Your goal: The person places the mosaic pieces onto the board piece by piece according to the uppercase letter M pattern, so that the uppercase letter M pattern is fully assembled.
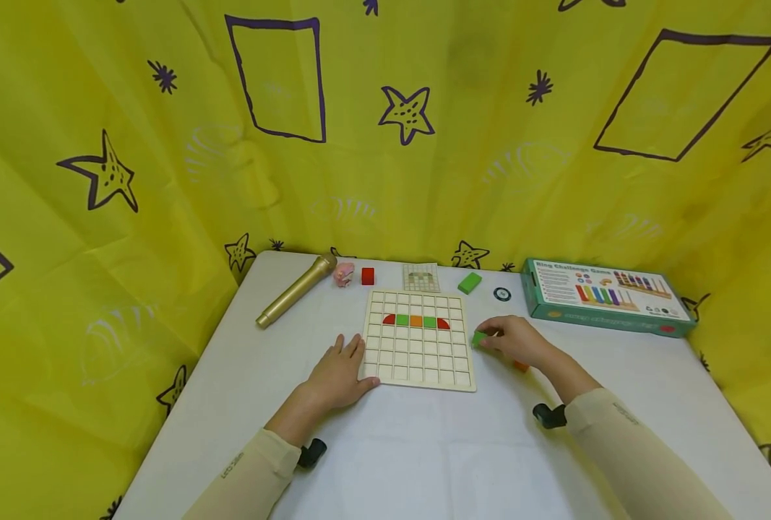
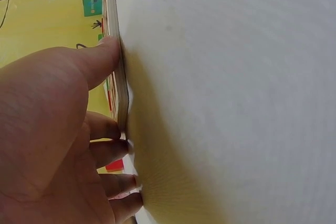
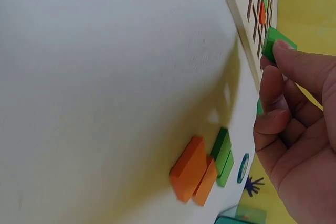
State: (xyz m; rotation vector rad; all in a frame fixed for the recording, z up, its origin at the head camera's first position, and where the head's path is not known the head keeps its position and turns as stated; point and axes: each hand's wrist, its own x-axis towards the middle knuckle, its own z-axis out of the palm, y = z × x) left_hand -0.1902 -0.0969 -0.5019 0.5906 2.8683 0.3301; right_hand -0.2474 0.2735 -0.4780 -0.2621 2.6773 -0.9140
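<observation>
A pale wooden grid board lies on the table, with a row of red, green and orange pieces set in its upper part. My left hand rests along the board's left side, fingers spread, the thumb on its near left corner. Just off the board's right edge, my right hand pinches a green block between thumb and fingers. In the right wrist view, orange blocks and green blocks lie on the table below that hand; the head view shows the orange mostly hidden under it.
Behind the board are a pattern card, a red block, a pink object and a green block. A gold microphone lies left. A round token and a game box are right. Yellow curtain surrounds the table.
</observation>
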